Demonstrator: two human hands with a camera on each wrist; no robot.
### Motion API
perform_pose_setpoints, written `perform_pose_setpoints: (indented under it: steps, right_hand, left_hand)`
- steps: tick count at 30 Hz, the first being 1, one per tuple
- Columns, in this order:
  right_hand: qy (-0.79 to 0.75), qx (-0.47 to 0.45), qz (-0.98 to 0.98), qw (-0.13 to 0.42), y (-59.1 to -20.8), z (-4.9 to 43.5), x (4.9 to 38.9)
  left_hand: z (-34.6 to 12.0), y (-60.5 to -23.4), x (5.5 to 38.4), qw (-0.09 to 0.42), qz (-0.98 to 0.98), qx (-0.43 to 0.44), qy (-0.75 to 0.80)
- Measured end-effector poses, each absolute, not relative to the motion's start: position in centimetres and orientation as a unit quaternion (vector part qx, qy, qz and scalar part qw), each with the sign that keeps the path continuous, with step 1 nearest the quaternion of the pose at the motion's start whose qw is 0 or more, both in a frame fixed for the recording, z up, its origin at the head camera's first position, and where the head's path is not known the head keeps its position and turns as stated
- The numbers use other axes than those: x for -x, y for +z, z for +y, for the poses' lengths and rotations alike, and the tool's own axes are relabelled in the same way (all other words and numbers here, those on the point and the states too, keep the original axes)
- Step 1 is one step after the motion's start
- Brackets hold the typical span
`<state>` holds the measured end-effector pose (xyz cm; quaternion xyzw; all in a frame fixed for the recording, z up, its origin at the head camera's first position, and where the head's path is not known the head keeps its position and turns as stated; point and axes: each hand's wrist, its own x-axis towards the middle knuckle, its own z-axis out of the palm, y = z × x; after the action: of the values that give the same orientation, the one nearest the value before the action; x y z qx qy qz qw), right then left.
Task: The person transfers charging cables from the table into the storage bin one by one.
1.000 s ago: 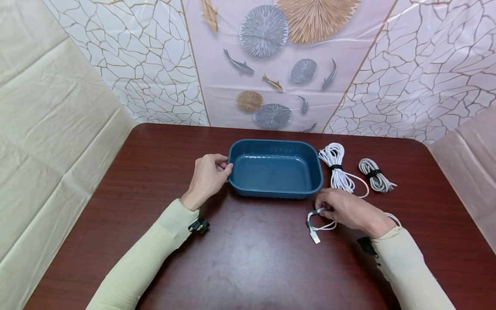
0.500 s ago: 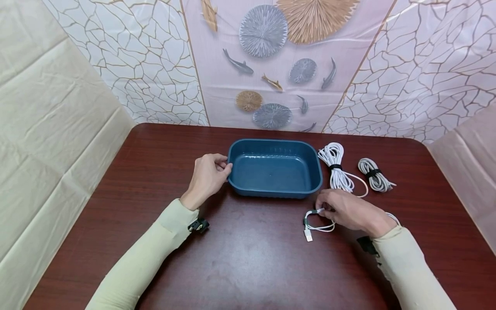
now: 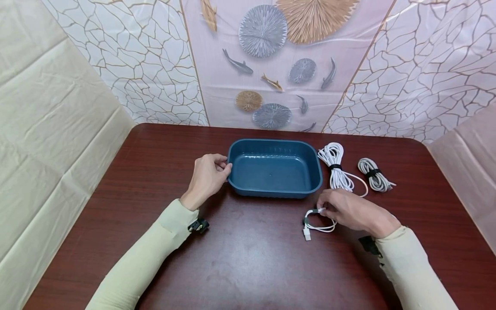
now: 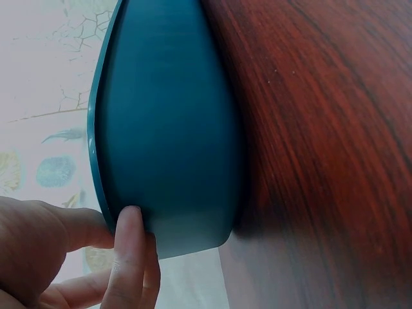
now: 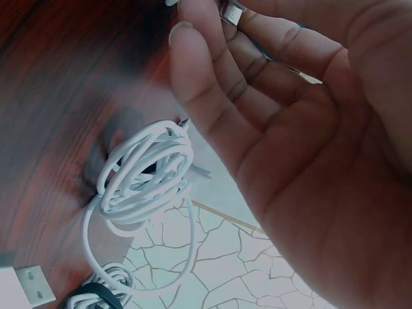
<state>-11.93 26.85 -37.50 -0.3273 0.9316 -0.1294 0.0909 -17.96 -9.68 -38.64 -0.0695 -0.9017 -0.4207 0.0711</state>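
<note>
My left hand (image 3: 207,178) pinches the left rim of a deep blue plastic tub (image 3: 275,193). In the left wrist view its fingers (image 4: 129,257) lie against the tub's outer wall (image 4: 170,129). In front of the tub's right corner, my right hand (image 3: 354,211) pinches a short white USB cable (image 3: 324,230), which is looped and has dark green ties. Its USB plug (image 3: 307,234) points toward me on the table. A metal plug end (image 5: 232,13) shows between the right fingers in the right wrist view. Part of the cable is hidden behind the hand.
A long white cable bundle (image 3: 334,155) with a black strap lies right of the tub, a loose loop trailing from it. Farther right is a grey cable bundle (image 3: 381,183), also strapped. The dark red wooden table (image 3: 248,258) ends against a patterned backdrop (image 3: 155,77).
The USB plug of the short cable has swung left and slightly away from me. My right hand has shifted very slightly; the left hand and the tub keep their places.
</note>
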Motion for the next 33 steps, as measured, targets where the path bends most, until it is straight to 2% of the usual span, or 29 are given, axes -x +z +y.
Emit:
perform_pose_setpoints:
  steps: [10,17,33]
  right_hand:
    - [-0.142,0.332,0.93,0.07,-36.8,27.1,11.8]
    - [-0.147,0.319,0.933,0.076,-36.2,27.2,11.7]
    - [-0.159,0.325,0.931,0.038,-35.6,27.4,11.6]
  left_hand:
    - [-9.7,-38.7,18.0,0.07,-0.902,0.068,-0.42]
    - [-9.7,-38.7,17.9,0.068,-0.902,0.067,-0.42]
    - [-9.6,-38.7,17.9,0.074,-0.903,0.069,-0.418]
